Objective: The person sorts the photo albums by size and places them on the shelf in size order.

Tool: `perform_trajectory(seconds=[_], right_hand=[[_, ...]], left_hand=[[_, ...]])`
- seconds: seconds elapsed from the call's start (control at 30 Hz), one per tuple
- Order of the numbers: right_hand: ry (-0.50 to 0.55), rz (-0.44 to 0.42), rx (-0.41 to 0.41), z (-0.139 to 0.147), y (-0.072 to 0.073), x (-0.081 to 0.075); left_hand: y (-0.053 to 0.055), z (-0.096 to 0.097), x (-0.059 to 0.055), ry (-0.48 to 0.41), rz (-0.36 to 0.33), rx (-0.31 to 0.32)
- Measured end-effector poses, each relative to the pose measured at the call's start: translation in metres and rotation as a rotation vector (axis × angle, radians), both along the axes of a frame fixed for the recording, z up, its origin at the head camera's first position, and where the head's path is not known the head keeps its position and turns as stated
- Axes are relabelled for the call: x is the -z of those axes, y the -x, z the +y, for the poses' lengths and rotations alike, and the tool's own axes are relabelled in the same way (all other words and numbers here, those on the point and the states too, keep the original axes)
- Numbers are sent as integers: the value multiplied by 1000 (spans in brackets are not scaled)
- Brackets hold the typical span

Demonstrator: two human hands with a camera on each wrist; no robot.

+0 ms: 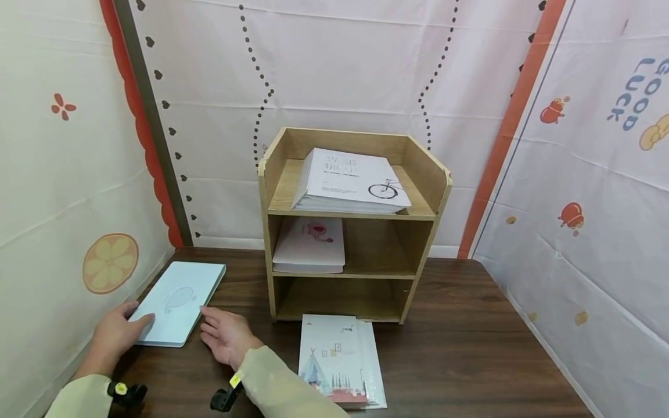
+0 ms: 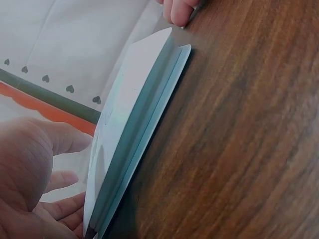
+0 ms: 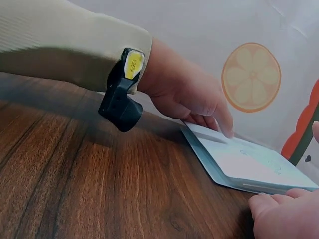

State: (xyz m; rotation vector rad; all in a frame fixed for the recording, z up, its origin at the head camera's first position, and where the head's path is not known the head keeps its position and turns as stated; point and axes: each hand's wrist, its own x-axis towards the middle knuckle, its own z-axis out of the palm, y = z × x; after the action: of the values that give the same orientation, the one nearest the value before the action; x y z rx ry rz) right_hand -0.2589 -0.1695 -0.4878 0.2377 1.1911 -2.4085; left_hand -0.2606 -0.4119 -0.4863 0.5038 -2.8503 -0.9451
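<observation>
A pale blue notebook (image 1: 180, 299) with a whale-like drawing on its cover lies at the table's left side. My left hand (image 1: 115, 335) grips its near left corner, thumb on the cover and fingers at the outer edge, as the right wrist view also shows. Along the opposite long edge, my right hand (image 1: 227, 337) holds its fingertips right at the notebook's side, palm turned toward it and fingers slightly bent. In the left wrist view the notebook (image 2: 132, 114) shows its layered side, with the lower cover jutting out past the upper part.
A three-level wooden shelf (image 1: 265, 249) stands at the back middle. White books (image 1: 355, 177) with a bicycle picture fill its top, and pink notebooks (image 1: 308, 244) sit on the middle level's left. Before it lie booklets (image 1: 331, 360) with a tent picture, by my right sleeve. Printed cloth (image 1: 340, 58) surrounds the table.
</observation>
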Motion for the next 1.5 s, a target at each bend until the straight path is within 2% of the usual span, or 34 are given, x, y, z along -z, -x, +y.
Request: perform_trajectory(seconds=[0.37,0.6,0.8,1.07,1.3,1.5], right_hand=[[44,24,-66,-4,3,-1],[60,25,-89,-6,3,2],[52,41,-98,-7,4,2],[14,40,-77,-9,5,2],[-22,41,-16,-12,6,1],[-53,43,13,-13,5,2]], left_hand=[[4,-3,-1,-4,10,-12],[2,0,3,-44,1,-33],[1,2,0,-30,-1,-45],[3,-1,-5,-60,-15,-94],[4,-3,-7,-138,-45,-122],[3,-3,-6,-112,-50,-82]])
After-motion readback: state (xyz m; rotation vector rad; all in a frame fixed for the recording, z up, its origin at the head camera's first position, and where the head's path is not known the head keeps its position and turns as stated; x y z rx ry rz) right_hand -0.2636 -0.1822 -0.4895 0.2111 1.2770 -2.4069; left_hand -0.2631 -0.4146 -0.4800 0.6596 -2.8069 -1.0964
